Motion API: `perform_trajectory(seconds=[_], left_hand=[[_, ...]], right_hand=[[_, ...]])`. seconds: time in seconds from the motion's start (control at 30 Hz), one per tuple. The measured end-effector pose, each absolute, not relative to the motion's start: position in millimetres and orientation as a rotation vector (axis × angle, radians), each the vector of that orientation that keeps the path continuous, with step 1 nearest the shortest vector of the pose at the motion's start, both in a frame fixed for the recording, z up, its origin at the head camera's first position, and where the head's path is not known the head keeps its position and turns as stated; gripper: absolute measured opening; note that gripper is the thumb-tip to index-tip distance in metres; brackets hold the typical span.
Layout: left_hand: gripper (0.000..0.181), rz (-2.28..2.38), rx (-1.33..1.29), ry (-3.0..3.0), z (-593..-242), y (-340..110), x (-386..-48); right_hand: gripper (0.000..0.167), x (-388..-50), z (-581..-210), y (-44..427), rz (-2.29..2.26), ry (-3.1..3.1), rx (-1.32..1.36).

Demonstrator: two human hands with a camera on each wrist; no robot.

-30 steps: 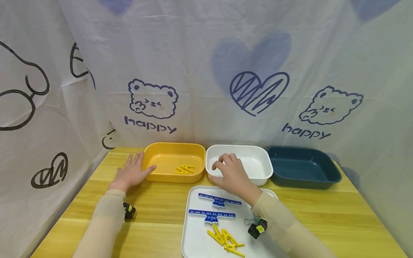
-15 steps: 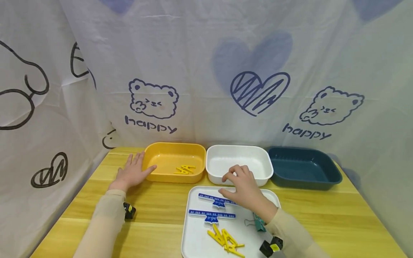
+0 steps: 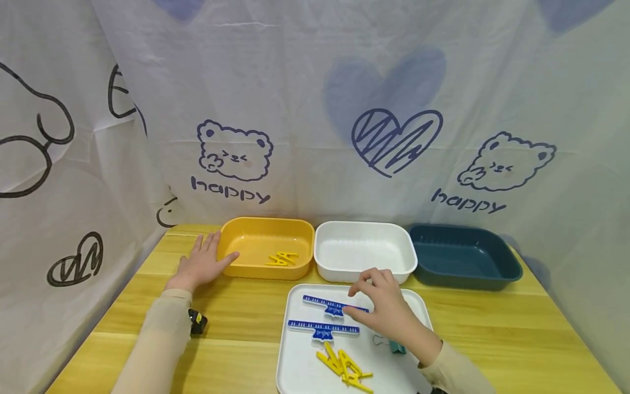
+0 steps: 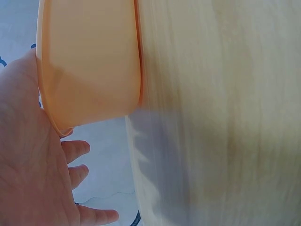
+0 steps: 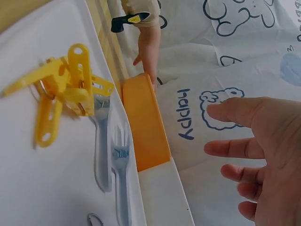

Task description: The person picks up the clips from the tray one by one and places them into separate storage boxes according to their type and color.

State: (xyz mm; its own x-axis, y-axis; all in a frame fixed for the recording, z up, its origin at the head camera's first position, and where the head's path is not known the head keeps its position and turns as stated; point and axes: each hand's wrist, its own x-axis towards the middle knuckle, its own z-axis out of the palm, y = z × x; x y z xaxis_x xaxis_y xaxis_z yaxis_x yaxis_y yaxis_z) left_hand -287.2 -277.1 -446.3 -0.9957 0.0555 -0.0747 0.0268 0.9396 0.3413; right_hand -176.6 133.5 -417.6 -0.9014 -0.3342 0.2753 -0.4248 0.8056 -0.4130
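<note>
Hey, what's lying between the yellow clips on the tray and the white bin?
In the head view, two long blue clips lie there on the tray, with the right hand partly covering the farther one.

In the middle of the head frame we see the left bin [image 3: 256,271], middle bin [image 3: 339,274] and right bin [image 3: 462,280] side by side on the table [image 3: 236,358] before the cloth [image 3: 305,71], clothespins [image 3: 282,259] inside the left bin, the left hand [image 3: 200,266] at its left end. Below the middle bin we have the tray [image 3: 295,366], bearing the upper clip [image 3: 315,301], the lower clip [image 3: 322,329], then pegs [image 3: 345,372], with the binder clip [image 3: 397,347] right of these. We find the right hand [image 3: 386,306] over the tray's upper right.
</note>
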Motion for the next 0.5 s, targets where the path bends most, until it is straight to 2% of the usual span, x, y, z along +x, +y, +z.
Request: perform_trajectory(seconds=[0.23, 0.5], left_hand=[[0.098, 0.519, 0.063, 3.010, -447.4, -277.8, -289.3], [0.100, 0.508, 0.074, 3.015, -447.5, -278.4, -288.6]], right_hand=[[0.018, -165.6, -421.6, 134.6, 0.758, -2.846, 0.582], [0.023, -156.2, -429.6, 139.6, 0.728, -2.853, 0.693]])
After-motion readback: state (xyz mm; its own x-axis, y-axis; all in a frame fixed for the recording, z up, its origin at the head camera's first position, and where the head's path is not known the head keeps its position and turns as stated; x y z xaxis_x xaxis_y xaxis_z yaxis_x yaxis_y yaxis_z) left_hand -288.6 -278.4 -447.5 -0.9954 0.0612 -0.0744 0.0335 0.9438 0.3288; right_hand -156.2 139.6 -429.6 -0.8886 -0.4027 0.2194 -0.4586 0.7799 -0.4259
